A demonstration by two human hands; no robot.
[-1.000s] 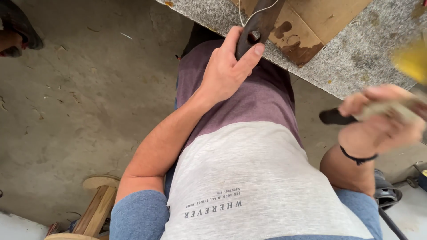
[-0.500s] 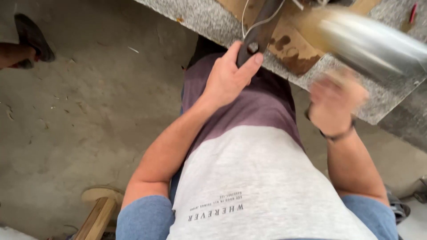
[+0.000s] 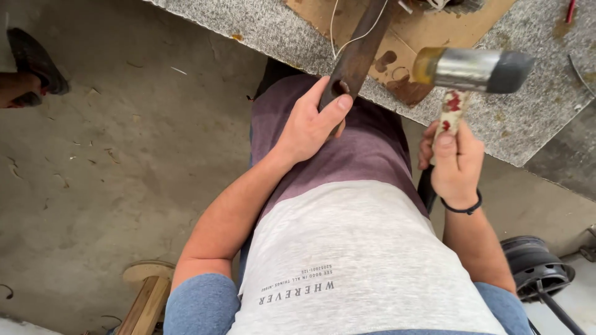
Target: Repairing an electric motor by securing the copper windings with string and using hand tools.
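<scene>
Left hand (image 3: 309, 127) clenched around the near end of a long, flat, rusty brown metal bar (image 3: 359, 51); thumb lies along the bar's face beside a small hole. The bar runs up and away from the person's lap onto the speckled grey stone desk (image 3: 261, 25), crossing a stained sheet of brown cardboard (image 3: 416, 31). A thin white wire (image 3: 335, 31) trails over the cardboard just left of the bar.

Right hand (image 3: 456, 161) gripping the pale, red-flecked handle of a mallet (image 3: 472, 68), fingers (image 3: 446, 144) wrapped tight, black band at the wrist. Mallet head is a silver metal cylinder with one amber tip and one black tip, held level above the desk edge, to the right of the bar and clear of it.

Bare concrete floor (image 3: 112, 174) below. Another person's sandalled foot (image 3: 28, 71) at far left. Wooden stool (image 3: 149, 291) at lower left.
</scene>
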